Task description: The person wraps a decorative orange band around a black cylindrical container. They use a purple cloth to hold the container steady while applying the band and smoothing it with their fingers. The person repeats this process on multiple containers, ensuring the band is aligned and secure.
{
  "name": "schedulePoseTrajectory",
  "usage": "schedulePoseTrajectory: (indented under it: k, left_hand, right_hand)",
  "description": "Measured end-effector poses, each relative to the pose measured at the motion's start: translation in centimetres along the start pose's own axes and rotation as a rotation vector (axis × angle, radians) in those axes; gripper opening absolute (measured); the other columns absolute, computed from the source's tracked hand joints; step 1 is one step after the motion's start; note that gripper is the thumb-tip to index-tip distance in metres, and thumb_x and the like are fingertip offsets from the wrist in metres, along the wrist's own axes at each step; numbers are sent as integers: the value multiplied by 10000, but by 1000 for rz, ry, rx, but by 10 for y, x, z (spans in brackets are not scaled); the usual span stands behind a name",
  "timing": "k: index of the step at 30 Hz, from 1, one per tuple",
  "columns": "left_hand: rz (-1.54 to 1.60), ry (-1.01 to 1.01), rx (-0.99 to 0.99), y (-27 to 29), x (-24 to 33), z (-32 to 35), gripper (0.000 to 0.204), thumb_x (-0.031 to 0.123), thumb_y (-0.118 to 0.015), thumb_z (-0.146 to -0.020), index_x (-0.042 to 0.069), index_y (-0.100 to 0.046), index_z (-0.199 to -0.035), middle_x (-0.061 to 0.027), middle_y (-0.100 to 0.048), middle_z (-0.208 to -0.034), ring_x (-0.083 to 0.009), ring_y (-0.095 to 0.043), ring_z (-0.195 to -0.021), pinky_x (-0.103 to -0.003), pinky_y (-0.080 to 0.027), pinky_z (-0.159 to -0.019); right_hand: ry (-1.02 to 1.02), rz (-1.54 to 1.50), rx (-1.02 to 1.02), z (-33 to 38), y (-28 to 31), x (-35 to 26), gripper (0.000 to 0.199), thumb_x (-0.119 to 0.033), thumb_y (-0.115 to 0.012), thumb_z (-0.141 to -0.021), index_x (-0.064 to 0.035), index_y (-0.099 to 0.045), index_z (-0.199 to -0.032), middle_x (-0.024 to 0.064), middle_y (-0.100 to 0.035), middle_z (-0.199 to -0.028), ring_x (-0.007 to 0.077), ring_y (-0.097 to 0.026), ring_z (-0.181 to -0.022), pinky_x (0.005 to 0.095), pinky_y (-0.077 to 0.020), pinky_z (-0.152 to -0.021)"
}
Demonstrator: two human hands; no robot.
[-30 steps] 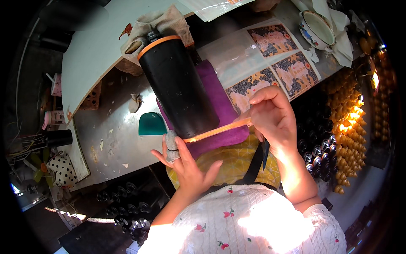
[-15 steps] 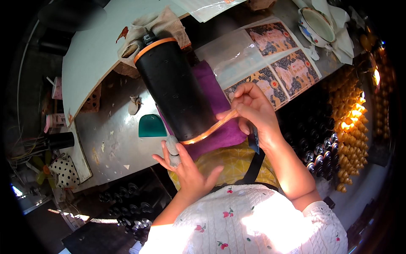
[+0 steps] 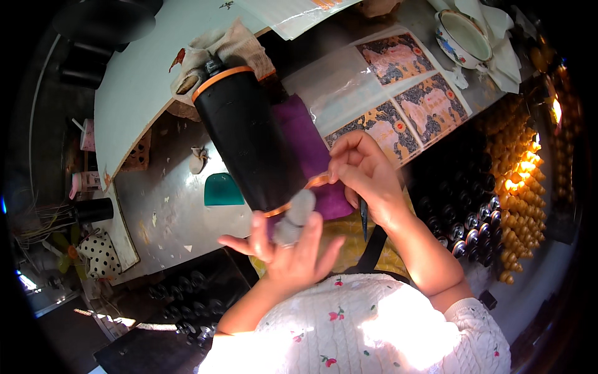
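2 hands on a big matte black cylinder (image 3: 249, 146) with orange rim bands, lying tilted on purple cloth (image 3: 305, 143) at 12 o'clock. Left hand (image 3: 289, 252) pinches a grey lumpy wad (image 3: 294, 215) at its lower rim; right hand (image 3: 367, 171) grips a thin dark blade (image 3: 363, 219). Teal scraper (image 3: 223, 189) sits on the scuffed metal tabletop (image 3: 168, 212) at 9.

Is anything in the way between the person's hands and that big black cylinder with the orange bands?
Nothing visible is. The left hand presses a grey pad against the near end of the black cylinder, and the right hand sits at its lower orange band, beside the purple cloth.
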State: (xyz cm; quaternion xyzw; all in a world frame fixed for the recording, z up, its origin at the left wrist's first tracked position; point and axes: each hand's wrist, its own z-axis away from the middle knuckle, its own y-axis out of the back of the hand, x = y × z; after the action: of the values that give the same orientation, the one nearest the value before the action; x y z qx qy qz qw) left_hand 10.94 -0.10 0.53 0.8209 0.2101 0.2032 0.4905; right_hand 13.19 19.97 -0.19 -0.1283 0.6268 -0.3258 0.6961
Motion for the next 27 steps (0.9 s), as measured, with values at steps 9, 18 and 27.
schedulePoseTrajectory:
  k: [9,18,27]
  left_hand:
    - [-124,251,-27,15,-42,-39,1077,561,-844,-638,-23,-471,-1463,-61,-480,-900,-303,-588,-1187,-644,-15,-1186]
    - [131,213,66,-2,-66,-21,1015,619,-679,-828,-129,-390,-1449,-235,-497,-1470,-311,-589,-1249,-604,-17,-1213]
    - [175,193,161,-12,-69,-22,1066,674,-677,-799,-93,-385,-1480,-41,-617,-754,-205,-638,-739,-656,-50,-1193]
  right_hand:
    - [107,305,61,6,-13,1,235,28,-663,-883,-66,-543,-1062,-21,-579,-930,12,-569,-827,165,-410,-619]
    - [344,830,-32,8,-28,-12,340,-18,-730,-824,-78,-662,-1152,32,-612,-903,134,-626,-733,247,-480,-590]
    - [748,1097,72,16,-35,11,444,-13,-778,-739,-103,-735,-1171,62,-660,-1047,161,-636,-697,273,-524,-587]
